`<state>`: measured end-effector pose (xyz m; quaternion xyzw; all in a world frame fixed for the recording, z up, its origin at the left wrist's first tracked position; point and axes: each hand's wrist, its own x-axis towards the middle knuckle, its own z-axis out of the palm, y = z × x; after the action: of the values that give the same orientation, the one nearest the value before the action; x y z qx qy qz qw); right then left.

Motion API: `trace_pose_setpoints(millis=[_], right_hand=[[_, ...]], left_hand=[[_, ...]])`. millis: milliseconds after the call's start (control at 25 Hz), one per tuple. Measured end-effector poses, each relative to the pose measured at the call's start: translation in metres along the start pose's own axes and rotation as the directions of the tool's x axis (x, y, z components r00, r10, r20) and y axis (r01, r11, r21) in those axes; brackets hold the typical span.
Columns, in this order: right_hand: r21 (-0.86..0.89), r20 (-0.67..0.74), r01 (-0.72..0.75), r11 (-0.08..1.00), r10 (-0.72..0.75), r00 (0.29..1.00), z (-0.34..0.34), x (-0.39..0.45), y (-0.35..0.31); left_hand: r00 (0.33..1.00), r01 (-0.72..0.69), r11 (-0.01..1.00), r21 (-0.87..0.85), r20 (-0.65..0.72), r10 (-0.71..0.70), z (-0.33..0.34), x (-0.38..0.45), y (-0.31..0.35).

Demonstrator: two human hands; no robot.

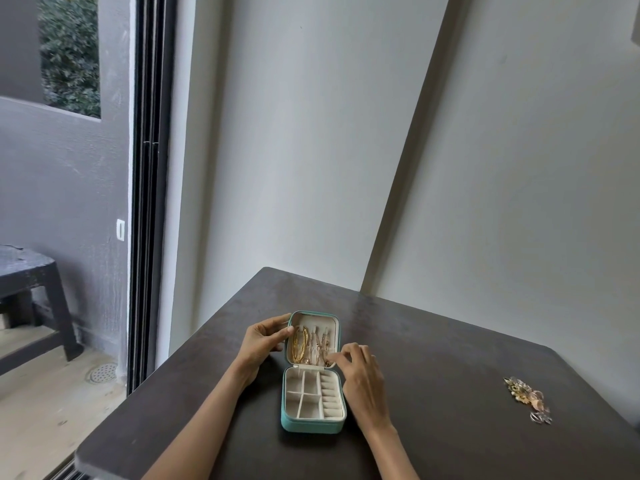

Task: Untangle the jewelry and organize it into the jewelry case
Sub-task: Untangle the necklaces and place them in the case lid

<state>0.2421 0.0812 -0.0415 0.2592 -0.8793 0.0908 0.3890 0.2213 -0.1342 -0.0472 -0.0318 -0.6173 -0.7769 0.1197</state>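
We are looking down at a teal jewelry case point(313, 424) lying open on the dark counter point(450, 358), directly between our two forearms. Its lid point(311, 318) is folded back flat on the far side, and gold chains point(310, 344) are lying in strands along the lid's pale lining. Our left hand point(263, 344) is gripping the lid's left edge, thumb and fingers curled around the rim. Our right hand point(360, 370) is hovering at the lid's near right corner, fingers bent and fingertips point(334, 356) pinching at the lower ends of the chains, just above the hinge. The near half of the case, with its divided compartments point(304, 398) and ring rolls point(330, 398), is sitting just beside our right wrist; we cannot tell whether anything is lying in those compartments. Well apart to the right, near the counter's edge, a tangled pile of jewelry point(528, 400) is resting, out of contact with both hands.
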Motion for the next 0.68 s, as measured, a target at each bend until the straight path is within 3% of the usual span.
trace_pose_setpoints(millis=[240, 320, 400, 480, 560, 680], right_hand=[[0.021, 0.030, -0.010, 1.000, 0.009, 1.000, 0.003, -0.001, 0.002], [0.136, 0.060, -0.140, 0.981, 0.133, 0.989, 0.005, -0.002, 0.002], [0.348, 0.189, -0.417, 0.839, 0.373, 0.908, 0.004, -0.003, 0.000], [0.435, 0.379, -0.653, 0.620, 0.531, 0.758, 0.003, -0.001, -0.001], [0.465, 0.498, -0.729, 0.503, 0.532, 0.685, 0.002, 0.000, -0.006], [0.473, 0.528, -0.724, 0.502, 0.496, 0.690, -0.002, 0.000, -0.021]], left_hand=[[1.000, 0.015, 0.999, 0.036, -0.017, -0.014, 0.000, 0.002, -0.002], [0.999, 0.026, 0.998, 0.055, -0.028, -0.025, 0.002, 0.002, -0.002], [0.998, 0.034, 0.996, 0.078, -0.052, -0.030, 0.005, -0.001, 0.001], [0.996, 0.048, 0.995, 0.091, -0.073, -0.041, 0.009, -0.004, 0.003], [0.993, 0.082, 0.994, 0.075, -0.093, -0.075, 0.013, -0.009, 0.007], [0.977, 0.187, 0.982, 0.020, -0.109, -0.183, 0.016, -0.016, 0.014]])
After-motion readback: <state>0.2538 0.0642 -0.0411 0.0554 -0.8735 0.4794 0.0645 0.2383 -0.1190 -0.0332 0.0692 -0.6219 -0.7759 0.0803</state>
